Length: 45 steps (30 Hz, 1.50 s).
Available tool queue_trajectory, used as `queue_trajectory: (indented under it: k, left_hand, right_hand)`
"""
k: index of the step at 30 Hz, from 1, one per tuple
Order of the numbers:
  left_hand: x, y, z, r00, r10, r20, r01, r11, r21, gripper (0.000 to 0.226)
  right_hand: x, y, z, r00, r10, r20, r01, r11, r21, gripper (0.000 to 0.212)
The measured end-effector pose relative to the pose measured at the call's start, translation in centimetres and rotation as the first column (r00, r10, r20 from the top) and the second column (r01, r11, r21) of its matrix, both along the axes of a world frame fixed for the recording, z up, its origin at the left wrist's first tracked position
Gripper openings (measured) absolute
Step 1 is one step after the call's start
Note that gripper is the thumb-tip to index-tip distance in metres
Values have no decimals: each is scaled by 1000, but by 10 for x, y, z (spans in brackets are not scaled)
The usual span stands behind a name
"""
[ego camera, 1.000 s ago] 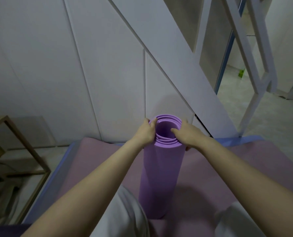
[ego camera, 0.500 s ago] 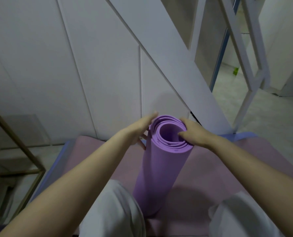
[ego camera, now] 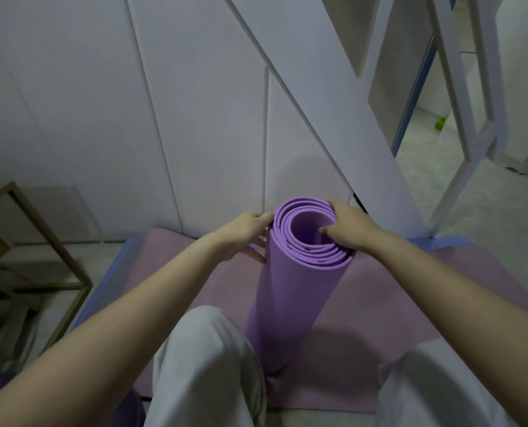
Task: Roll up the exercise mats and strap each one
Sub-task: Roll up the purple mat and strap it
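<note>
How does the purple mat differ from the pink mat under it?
The purple mat is rolled and stands on end, tilted; the pink mat lies flat, unrolled. The left hand touches and the right hand grips the purple mat's top; neither touches the pink mat. No strap shows on either.

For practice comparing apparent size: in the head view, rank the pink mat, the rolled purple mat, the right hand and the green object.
1. pink mat
2. rolled purple mat
3. right hand
4. green object, far off, so its true size is unsure.
</note>
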<state>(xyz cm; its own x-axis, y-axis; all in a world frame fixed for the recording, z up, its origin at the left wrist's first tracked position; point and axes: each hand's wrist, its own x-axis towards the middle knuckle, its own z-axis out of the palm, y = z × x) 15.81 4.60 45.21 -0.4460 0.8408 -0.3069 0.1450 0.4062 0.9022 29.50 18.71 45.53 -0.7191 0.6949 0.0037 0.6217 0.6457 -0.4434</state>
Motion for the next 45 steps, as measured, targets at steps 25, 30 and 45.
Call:
queue_trajectory:
  k: [25,30,45]
  left_hand:
    - [-29,-6,18,858,157,-489,-165,986,27,27]
    - [-12,-2,17,881,136,-453,-168,985,-31,56]
    - [5,-19,-4,600,41,-799,100,987,126,29]
  right_hand:
    - [-18,-22,9,962,266,56,-270,959,83,43]
    - [-22,-25,0,951,253,175,-285,939,192,35]
    - [-45,-45,0,955,292,49,-291,890,350,33]
